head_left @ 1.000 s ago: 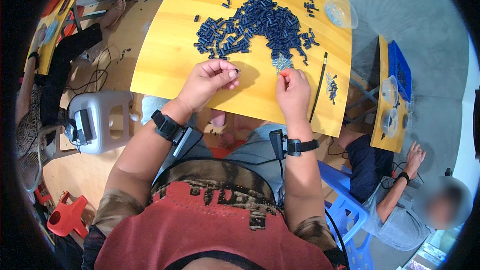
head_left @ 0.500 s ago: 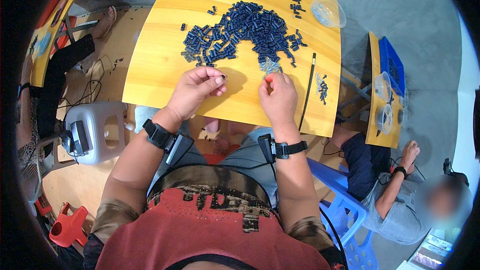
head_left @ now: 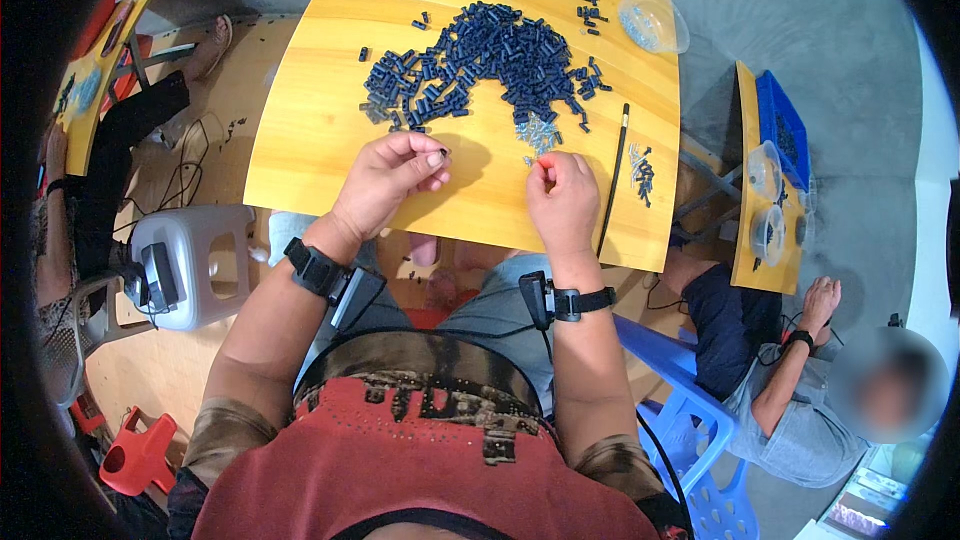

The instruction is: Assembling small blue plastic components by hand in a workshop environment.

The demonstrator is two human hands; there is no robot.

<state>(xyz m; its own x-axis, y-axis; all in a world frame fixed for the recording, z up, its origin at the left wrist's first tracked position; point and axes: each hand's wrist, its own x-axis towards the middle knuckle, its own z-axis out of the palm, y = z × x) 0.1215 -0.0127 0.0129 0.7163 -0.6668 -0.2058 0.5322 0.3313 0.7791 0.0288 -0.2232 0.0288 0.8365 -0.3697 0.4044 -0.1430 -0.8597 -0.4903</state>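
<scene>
— Any bags, tubs or labels near the hands?

— Far beyond the right hand (head_left: pixel 562 202), at the table's (head_left: pixel 300 130) far right corner, lies a clear plastic bag (head_left: pixel 650 18), rounded and puffy, with small pale bits inside. To the right of that hand, on a narrow second table (head_left: pixel 745 190), stand two clear round tubs (head_left: pixel 768 202) and behind them a blue crate (head_left: pixel 782 125). Left of the left hand (head_left: pixel 388 178), down on the floor, sits a white plastic jug (head_left: pixel 190 260) with a dark device fastened to it. I can't make out any labels or signs.

— And what the hands work with?

— A pile of small dark blue tubes (head_left: pixel 480 65), short and cylinder-shaped, spreads in an arch just beyond both hands, with strays scattered farther out. Between the pile and the right hand lies a little heap of pale silvery bits (head_left: pixel 538 132).

— What are the hands doing?

— The left hand has its fingers bunched, pinching one dark piece (head_left: pixel 444 152) at the fingertips, just above the tabletop. The right hand is curled, thumb and forefinger pressed together near the silvery heap; whatever it pinches is too small to tell.

— Anything else close by?

— A thin black rod (head_left: pixel 613 180) lies just right of the right hand, and beyond it a small cluster of dark pieces (head_left: pixel 642 175). Both wrists wear black bands.
</scene>
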